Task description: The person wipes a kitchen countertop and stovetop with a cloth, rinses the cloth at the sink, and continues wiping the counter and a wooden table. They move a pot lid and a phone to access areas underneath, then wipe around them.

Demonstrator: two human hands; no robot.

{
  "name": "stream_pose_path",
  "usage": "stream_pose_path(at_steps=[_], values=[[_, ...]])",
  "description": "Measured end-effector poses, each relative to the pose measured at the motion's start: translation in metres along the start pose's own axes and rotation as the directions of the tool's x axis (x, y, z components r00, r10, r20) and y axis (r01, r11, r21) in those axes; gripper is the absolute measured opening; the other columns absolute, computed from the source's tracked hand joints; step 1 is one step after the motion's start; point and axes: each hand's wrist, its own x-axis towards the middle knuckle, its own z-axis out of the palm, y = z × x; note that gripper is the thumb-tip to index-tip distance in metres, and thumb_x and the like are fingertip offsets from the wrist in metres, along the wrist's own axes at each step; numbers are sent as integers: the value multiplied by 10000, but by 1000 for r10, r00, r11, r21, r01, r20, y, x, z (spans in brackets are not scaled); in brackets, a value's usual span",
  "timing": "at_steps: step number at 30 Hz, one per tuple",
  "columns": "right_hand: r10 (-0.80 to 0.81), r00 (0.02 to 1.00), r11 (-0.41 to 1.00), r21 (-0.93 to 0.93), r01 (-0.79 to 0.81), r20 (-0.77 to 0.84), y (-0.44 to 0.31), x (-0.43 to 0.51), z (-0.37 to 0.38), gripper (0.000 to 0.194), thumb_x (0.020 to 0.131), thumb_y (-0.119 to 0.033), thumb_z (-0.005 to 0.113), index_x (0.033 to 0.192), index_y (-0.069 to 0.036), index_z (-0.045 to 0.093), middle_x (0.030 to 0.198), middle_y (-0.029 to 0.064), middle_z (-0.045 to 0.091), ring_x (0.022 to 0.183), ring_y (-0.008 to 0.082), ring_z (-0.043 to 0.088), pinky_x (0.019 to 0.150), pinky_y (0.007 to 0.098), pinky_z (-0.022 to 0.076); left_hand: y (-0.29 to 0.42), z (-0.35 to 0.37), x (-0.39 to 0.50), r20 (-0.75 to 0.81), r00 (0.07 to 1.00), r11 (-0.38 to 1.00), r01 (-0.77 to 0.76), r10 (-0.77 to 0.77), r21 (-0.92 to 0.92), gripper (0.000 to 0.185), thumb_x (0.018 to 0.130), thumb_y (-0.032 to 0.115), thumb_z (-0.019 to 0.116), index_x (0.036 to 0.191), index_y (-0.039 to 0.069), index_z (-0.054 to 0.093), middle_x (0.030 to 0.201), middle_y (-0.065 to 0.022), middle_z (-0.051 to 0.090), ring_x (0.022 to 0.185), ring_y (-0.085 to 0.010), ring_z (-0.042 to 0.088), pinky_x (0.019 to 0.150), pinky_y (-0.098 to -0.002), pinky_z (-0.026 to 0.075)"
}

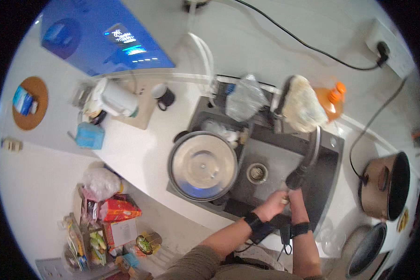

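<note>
My left hand (273, 205) is over the right basin of the dark sink (278, 150), close beside my right hand. The right hand (294, 196) lies partly under the black head of the faucet (297, 176). Something small and pale shows at the left hand's fingers; whether it is held or worn I cannot tell. The fingers are blurred and partly hidden, so their closure is unclear. The metal drain strainer (257, 173) sits to the left of the hands. A round steel lid or pan (203, 166) covers much of the left basin.
Behind the sink stand a clear plastic container (246, 99), a pale cloth (302, 105) and an orange bottle (330, 101). A brown pot (381, 185) and a dark pan (365, 250) are at right. A mug (163, 96) and white kettle (115, 98) stand at left.
</note>
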Motion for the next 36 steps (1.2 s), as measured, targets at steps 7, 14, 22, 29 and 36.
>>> stream_pose_path(at_steps=[7, 14, 22, 29, 36], values=[[-105, 993, 990, 101, 100, 53, 18, -11, 31, 339, 919, -277, 500, 1083, 10, 574, 998, 135, 623, 904, 244, 574, 775, 376, 467, 13, -11, 28, -288, 954, 989, 39, -80, -144, 261, 922, 316, 473, 1036, 101, 567, 919, -35, 583, 850, -183, 536, 747, -349, 445], [127, 988, 992, -6, -127, 82, 3, -30, 43, 380, 926, -311, 480, 1096, 20, 556, 988, 117, 606, 910, 185, 544, 747, 345, 455, 20, 6, 4, -252, 964, 996, 64, -79, -66, 330, 908, 413, 496, 1028, 115, 570, 892, -23, 573, 847, -190, 529, 774, -356, 434], [142, 989, 894, 422, -148, 46, 16, 7, 34, 540, 937, -464, 437, 1171, 17, 513, 954, 139, 621, 770, 210, 583, 675, 360, 467, 10, -41, 18, 30, 998, 997, -52, 50, 61, 337, 937, 236, 508, 1236, 82, 496, 1146, -52, 581, 1016, -167, 553, 853, -341, 445], [-165, 916, 976, 72, 205, -365, 29, 10, 9, 365, 898, -342, 570, 909, 15, 646, 734, 153, 640, 658, 217, 590, 638, 367, 466, 31, -65, 6, -240, 971, 1000, 0, 4, 16, 389, 928, 259, 524, 1280, 115, 442, 1214, -70, 535, 1087, -190, 510, 895, -338, 432], [-211, 926, 974, -149, 171, -314, 8, -33, 52, 376, 721, -310, 689, 918, 7, 643, 879, 220, 648, 807, 363, 637, 743, 436, 486, 6, -50, 26, 200, 977, 990, 102, -80, -102, 440, 957, 380, 349, 1224, 59, 488, 1209, -96, 549, 1123, -258, 513, 969, -406, 401]])
